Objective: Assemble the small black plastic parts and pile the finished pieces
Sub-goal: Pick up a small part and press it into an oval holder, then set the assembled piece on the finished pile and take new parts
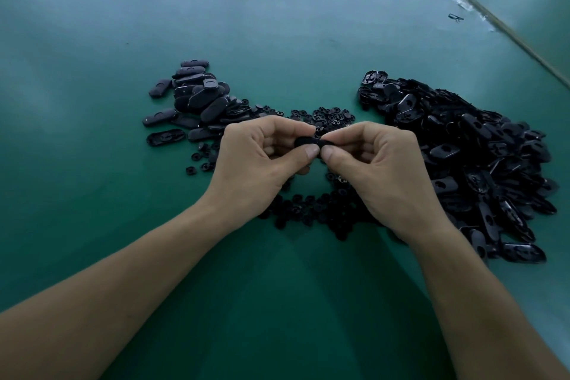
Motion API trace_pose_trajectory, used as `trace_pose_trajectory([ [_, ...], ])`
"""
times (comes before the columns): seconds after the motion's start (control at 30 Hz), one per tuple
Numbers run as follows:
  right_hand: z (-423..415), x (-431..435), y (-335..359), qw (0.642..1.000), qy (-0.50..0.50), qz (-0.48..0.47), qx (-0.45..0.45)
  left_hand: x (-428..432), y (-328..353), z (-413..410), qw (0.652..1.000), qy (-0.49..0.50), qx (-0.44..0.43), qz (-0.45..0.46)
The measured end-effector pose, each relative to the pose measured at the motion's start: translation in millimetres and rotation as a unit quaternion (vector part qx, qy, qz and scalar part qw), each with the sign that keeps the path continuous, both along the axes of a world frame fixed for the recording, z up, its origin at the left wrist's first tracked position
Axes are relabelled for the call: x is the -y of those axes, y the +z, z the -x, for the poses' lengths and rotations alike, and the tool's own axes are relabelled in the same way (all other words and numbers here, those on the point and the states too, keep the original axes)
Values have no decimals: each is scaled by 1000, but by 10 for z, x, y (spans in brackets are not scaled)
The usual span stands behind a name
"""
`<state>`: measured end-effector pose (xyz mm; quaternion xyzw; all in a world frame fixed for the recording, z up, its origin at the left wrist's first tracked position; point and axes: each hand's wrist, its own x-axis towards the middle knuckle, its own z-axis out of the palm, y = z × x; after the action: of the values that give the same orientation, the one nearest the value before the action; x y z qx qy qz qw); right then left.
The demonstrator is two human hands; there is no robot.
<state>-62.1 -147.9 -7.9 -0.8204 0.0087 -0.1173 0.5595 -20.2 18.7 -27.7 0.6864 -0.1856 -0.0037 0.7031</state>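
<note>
Pinching one black oval part [309, 142] at opposite ends with left hand [259, 157] and right hand [379, 170], both clenched on it by thumb and forefinger, just above the green bench [92, 102]. Holding it over the scatter of small round clips [327, 116], between the heap of open shells [462, 157] on the right and the pile of closed ovals [197, 99] on the left. Judging this as the press-fit step. Recommending: keeping both thumbs level, squeezing evenly along the length, checking for a flush fit before dropping onto the left pile. Not confirming seating, with the joint hidden inside the grip.
</note>
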Motion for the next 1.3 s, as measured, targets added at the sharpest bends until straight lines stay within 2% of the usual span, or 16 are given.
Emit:
trace_pose_trajectory([
  [0.23,14,-33,11,999,-34,9,2,19,-1,-2,1000,-3,-7,11],
  [0.6,13,-18,33,1000,-7,5,-7,27,8,14,1000,16,1,12],
  [0.67,4,29,37,998,-45,34,0,31,6,23,1000,22,10,10],
  [0.77,11,171,85,969,-175,174,22,25,24,38,999,37,15,37],
  [0.87,67,316,121,927,-241,282,-54,26,72,26,996,39,-1,80],
  [1.0,122,315,154,907,-215,324,-163,36,129,6,990,46,-43,123],
  [1.3,131,271,175,895,-207,337,-207,-91,188,-228,963,150,-140,177],
])
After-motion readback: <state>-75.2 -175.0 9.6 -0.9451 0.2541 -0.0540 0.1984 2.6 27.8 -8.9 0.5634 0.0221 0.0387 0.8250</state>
